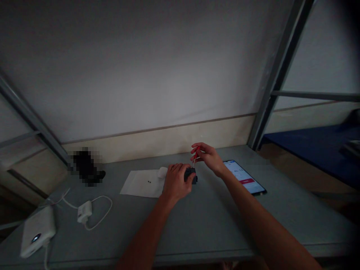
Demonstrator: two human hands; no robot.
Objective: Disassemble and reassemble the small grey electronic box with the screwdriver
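Observation:
My left hand (177, 180) is closed around a small dark boxy device (191, 174) and steadies it on the grey tabletop. Between the fingers of my right hand (208, 157) is a screwdriver (197, 151) with a red handle. Its thin metal shaft slants down to the top of the device; whether the tip sits in a screw is too small to tell. Left of my left hand lies a white sheet of paper (140, 183) bearing a few tiny dark bits (149, 182). A small white rounded object (162, 172) rests at the sheet's edge, partly behind my left hand.
A lit smartphone (244, 177) lies by my right forearm. On the left are a white power bank (38, 231), a white adapter (84, 212) with cables, and a black item (86, 167), partly blurred out. Metal posts (277, 75) flank the wall behind the table.

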